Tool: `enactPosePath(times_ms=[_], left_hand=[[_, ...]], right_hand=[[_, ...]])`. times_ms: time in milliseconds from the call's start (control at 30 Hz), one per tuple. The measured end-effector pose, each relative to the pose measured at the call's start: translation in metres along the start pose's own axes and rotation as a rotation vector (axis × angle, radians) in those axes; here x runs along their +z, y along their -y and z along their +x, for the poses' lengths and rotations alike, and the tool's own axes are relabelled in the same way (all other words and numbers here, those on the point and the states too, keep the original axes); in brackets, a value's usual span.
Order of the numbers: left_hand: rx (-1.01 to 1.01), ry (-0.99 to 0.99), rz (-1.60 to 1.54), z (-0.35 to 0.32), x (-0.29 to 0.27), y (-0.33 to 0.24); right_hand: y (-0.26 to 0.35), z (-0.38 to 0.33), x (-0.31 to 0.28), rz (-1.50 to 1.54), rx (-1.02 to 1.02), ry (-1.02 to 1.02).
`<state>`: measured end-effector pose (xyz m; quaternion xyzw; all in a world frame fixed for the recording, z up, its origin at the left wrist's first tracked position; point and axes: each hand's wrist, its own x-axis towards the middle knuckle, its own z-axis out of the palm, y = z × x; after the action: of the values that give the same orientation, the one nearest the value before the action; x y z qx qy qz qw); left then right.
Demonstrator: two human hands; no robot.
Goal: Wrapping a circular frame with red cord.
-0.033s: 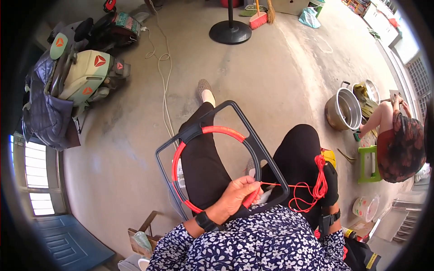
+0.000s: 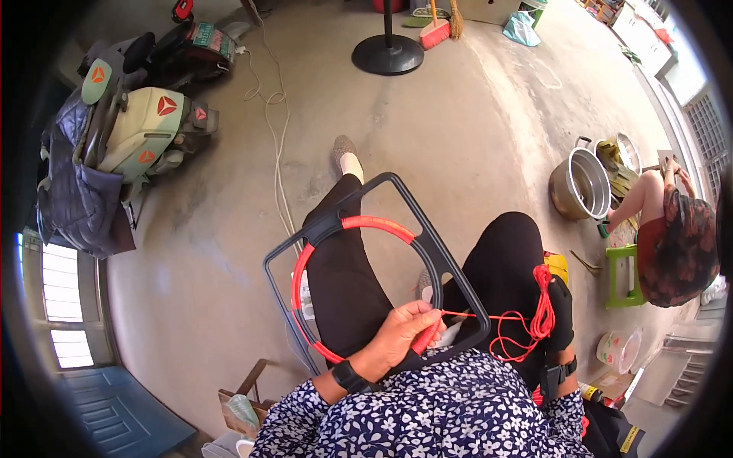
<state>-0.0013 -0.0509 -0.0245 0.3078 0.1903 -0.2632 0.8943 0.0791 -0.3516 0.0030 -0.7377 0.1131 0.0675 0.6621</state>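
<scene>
remotely, my left hand (image 2: 405, 331) pinched red cord (image 2: 543, 311) against the ring (image 2: 437, 281) at four o'clock; i couldn't tell if my right hand (image 2: 563, 313) gripped, judging steady tension best.

Left hand (image 2: 398, 336): some fingertips hidden behind the ring (image 2: 303, 263).
Black frame (image 2: 427, 217): lower edge partly covered by that hand and its wrist.
Right hand (image 2: 562, 313): partly behind the red cord (image 2: 543, 305); how its fingers close cannot be told.
Cord ends: lost among overlapping loops.
Right shoe (image 2: 424, 283): mostly hidden behind ring and frame.
Yellow object (image 2: 557, 267): partly behind the right knee (image 2: 508, 240); kind unclear.
Co-worker (image 2: 683, 252): head lost at the dark rim; held item (image 2: 663, 159) too small to tell.
Stand (image 2: 388, 57): pole cut by the upper edge.
Scooter (image 2: 149, 126): partly under a purple quilted cover (image 2: 72, 183).
</scene>
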Motion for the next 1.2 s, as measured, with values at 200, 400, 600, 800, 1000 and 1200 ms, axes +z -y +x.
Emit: enactPosePath(times_ms=[200, 400, 600, 800, 1000, 1200], left_hand=[[-0.084, -0.057, -0.018, 0.008, -0.003, 0.0], [-0.113, -0.068, 0.031, 0.004, -0.008, -0.005], [-0.03, -0.076, 0.086, -0.001, -0.008, -0.005], [-0.044, -0.107, 0.193, 0.003, 0.002, -0.003], [-0.04, -0.14, 0.071, -0.004, 0.01, -0.002], [-0.089, -0.193, 0.035, -0.002, 0.017, -0.002]], right_hand=[[0.036, -0.029, -0.002, 0.139, 0.131, 0.017], [0.044, -0.06, -0.007, 0.102, 0.261, -0.068], [0.043, -0.072, -0.01, 0.091, 0.284, -0.071], [0.02, -0.046, -0.005, 0.094, 0.361, -0.065], [0.028, -0.024, 0.031, -0.038, 0.347, 0.149], [0.016, -0.009, 0.04, -0.158, 0.061, 0.429]])
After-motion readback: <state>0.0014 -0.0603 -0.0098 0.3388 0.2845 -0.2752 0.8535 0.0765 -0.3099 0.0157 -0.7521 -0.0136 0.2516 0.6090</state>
